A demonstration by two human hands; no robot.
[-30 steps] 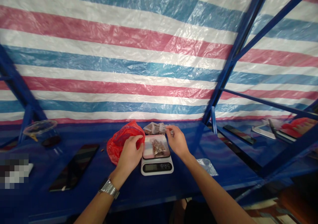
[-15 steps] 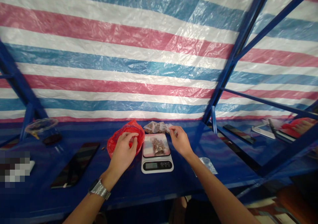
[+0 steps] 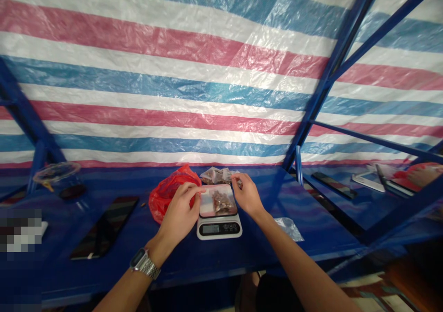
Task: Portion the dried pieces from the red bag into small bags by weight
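Observation:
A white kitchen scale [image 3: 203, 233] stands on the blue table, its lit display seeming to read about 10.0. On its platform lies a small clear plastic bag [image 3: 223, 202] with brown pieces inside. My left hand [image 3: 182, 213] reaches to the platform's left side, fingers stretched out and thumb apart, index fingertip at the bag's left edge. At the platform's upper right corner is my right hand [image 3: 248, 195], its fingers drawn together; whatever they pinch is too small to make out. Several filled small bags [image 3: 217, 175] lie behind the scale. A red plastic bag [image 3: 162, 196] sits open beside my left hand.
Left of the red bag lies a dark phone [image 3: 105, 229], with a clear plastic cup [image 3: 71, 183] behind it. An unfilled clear bag [image 3: 290, 229] is by my right forearm. Blue metal posts [image 3: 316, 99] rise at the right; beyond them are another phone [image 3: 334, 185] and another person's hand [image 3: 424, 176].
My left hand has moved right from over the red bag to the scale platform's left edge. My right hand has shifted slightly left. The display reading has become clearer.

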